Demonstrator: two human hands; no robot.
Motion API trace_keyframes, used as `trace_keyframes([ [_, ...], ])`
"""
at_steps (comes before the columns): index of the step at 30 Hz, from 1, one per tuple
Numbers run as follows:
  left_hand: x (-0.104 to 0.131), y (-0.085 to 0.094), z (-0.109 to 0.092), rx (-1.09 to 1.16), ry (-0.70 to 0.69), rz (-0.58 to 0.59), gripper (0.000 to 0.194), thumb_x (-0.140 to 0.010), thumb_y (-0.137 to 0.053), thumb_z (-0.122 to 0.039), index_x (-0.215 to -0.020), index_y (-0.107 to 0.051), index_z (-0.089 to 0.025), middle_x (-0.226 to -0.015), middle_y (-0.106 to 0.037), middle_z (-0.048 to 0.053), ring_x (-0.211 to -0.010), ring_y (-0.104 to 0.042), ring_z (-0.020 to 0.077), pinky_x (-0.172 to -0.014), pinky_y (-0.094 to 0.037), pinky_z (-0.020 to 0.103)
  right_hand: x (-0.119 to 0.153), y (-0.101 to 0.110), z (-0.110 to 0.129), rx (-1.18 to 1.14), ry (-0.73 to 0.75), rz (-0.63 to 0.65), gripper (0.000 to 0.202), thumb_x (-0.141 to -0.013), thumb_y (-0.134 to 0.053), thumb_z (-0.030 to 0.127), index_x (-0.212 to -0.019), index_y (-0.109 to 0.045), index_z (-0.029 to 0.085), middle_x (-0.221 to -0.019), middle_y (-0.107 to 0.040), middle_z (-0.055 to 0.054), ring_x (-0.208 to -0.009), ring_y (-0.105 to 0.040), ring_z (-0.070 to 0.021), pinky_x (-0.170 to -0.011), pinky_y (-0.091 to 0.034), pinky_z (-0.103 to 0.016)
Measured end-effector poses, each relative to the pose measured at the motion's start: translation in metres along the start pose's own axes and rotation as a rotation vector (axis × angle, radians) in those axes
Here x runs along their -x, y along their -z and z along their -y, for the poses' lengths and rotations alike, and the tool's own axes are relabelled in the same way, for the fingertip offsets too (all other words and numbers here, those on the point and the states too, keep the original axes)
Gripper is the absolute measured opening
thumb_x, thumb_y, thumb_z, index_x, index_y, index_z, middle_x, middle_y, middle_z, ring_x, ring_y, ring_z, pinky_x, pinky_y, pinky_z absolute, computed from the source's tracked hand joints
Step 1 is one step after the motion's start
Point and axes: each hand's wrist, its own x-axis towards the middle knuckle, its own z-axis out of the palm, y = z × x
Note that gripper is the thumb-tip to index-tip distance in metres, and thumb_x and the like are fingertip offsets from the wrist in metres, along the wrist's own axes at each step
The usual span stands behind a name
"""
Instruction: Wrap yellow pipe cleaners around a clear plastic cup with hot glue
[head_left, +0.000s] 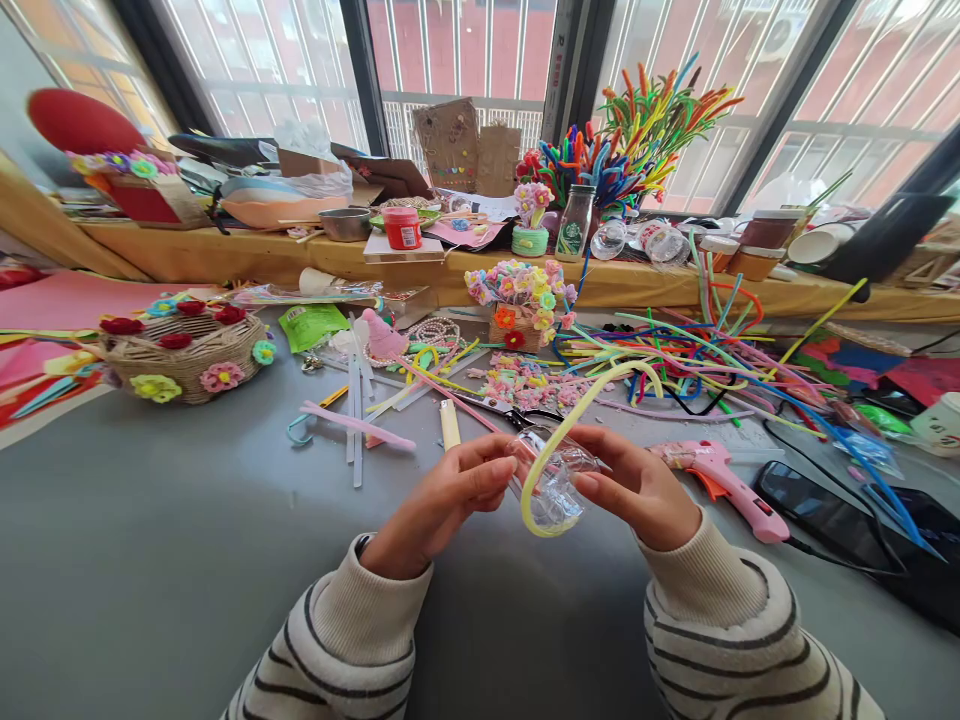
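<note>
A crinkled clear plastic piece (564, 492), perhaps a cut bottle, is held between both hands above the grey table. My left hand (457, 485) is closed, its thumb and fingers gripping the left side. My right hand (637, 490) curls around the right side, thumb at the near edge. A yellow pipe cleaner (574, 417) arches over the plastic, and its lower end curves along the near rim; whether it is attached I cannot tell. Just beyond my hands lie black-handled scissors (517, 417). To the right of my right hand rests a pink glue gun (724, 480).
Clear glue sticks (355, 435) and a lilac pipe cleaner (360, 427) lie left. A flower-trimmed basket (187, 350) stands farther left. Loose pipe cleaners (675, 350) pile up at the back right. A black phone (814, 507) and cable lie right. Behind runs a crowded ledge (292, 262).
</note>
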Motion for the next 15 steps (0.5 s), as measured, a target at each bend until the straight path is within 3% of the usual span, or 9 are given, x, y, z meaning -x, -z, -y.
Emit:
trace_keyframes([
  [6, 0.002, 0.0006, -0.0044, 0.059, 0.131, 0.087, 0.027, -0.059, -0.065, -0.037, -0.078, -0.058, -0.019, -0.041, -0.034, -0.009, -0.033, -0.013, 0.0006, -0.037, -0.01, 0.021, 0.0005, 0.0025, 0.0014, 0.028, 0.006, 0.005, 0.034, -0.056, -0.071, 0.034, -0.087, -0.062, 0.025, -0.09, -0.063, -0.003, -0.085, -0.056, -0.0184, -0.074, -0.046, -0.033],
  [10, 0.0011, 0.0011, -0.004, 0.074, 0.171, 0.095, 0.023, -0.056, -0.068, -0.034, -0.07, -0.058, -0.018, -0.039, -0.039, -0.008, -0.029, -0.024, 0.0005, -0.034, -0.011, 0.019, 0.0005, 0.0029, 0.0007, 0.034, 0.004, 0.032, 0.034, -0.056, -0.07, 0.033, -0.088, -0.063, 0.026, -0.093, -0.063, -0.002, -0.085, -0.056, -0.0177, -0.075, -0.046, -0.033],
  [15, -0.001, -0.0007, -0.0007, 0.086, 0.112, 0.017, 0.016, -0.057, -0.069, -0.026, -0.064, -0.058, -0.017, -0.05, -0.051, -0.005, -0.036, -0.042, 0.0023, -0.033, -0.024, 0.016, -0.0012, 0.0042, -0.0029, 0.07, 0.05, 0.038, 0.042, -0.059, -0.068, 0.034, -0.099, -0.058, 0.027, -0.102, -0.059, -0.004, -0.096, -0.052, -0.0201, -0.079, -0.044, -0.036],
])
